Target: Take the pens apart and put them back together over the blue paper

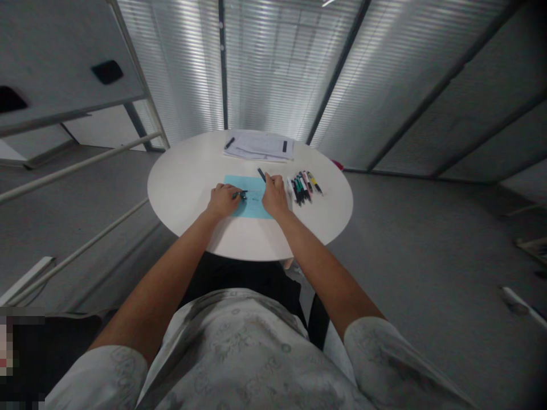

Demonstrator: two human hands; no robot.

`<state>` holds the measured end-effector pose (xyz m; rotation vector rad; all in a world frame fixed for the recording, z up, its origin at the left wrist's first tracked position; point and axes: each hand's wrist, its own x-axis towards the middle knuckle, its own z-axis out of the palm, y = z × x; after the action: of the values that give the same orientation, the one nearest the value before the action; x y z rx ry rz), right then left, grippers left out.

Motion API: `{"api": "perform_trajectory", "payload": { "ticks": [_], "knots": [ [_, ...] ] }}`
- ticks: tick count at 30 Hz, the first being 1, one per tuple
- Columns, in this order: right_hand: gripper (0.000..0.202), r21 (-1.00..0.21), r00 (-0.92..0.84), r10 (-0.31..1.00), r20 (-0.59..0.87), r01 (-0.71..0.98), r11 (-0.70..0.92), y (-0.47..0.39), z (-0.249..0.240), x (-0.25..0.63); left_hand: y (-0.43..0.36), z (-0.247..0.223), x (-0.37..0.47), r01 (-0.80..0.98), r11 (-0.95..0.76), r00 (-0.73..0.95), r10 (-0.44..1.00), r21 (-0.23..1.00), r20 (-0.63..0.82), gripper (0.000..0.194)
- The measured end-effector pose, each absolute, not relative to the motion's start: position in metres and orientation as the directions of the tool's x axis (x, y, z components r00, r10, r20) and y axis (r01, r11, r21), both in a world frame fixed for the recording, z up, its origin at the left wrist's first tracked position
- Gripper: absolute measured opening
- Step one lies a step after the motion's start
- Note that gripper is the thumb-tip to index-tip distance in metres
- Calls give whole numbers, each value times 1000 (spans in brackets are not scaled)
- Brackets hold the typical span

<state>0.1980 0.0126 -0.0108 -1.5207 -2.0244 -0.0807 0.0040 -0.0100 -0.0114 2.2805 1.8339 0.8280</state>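
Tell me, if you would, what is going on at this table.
The right hand holds a dark pen over a blue sheet that bears a few dark marks. The left hand rests on the sheet's left side, a dark item too small to identify at its fingers. Several pens lie to the right; papers lie beyond.

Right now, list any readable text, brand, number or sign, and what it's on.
None can be read.
Blue sheet: small dark marks, too small to read.
Pen in the right hand: no legible print.
Loose pens: too small.
White papers: too faint.
Shirt: blurred pattern, no clear words.
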Motion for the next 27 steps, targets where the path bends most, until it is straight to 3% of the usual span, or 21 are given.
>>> {"api": "perform_trajectory", "payload": {
  "ticks": [12, 27],
  "knots": [
    [28, -215, -342, 874, 345, 878, 429, 9, -4, 193, -10, -12, 3, 876, -292, 148, 920, 385, 362, 35],
    [27, -177, -300, 893, 337, 911, 373, 9, -3, 192, -5, -16, 1, 867, -317, 161, 908, 385, 386, 35]
  ]
}}
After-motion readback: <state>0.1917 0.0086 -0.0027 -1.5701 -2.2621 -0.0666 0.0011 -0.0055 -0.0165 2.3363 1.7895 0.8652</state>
